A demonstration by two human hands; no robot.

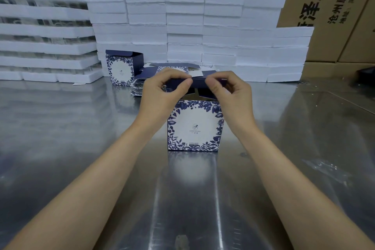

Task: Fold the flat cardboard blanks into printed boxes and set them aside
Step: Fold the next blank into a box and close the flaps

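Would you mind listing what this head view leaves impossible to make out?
- Box interior and top flap edge: covered by left hand and right hand.
- Small print under the box logo: too small.
- Flat blanks: their count, hidden behind the hands.
- Carton lettering: cut off by the top edge.

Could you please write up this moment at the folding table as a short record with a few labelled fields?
surface: shiny metal table
box in work: printed box, upright, top flap not yet closed
left hand: pinches the top flap
right hand: pinches the same flap
finished box: stands at the back left, lid open
flat blanks: loose pile behind the hands
background: white foam trays stacked in columns, brown cartons behind
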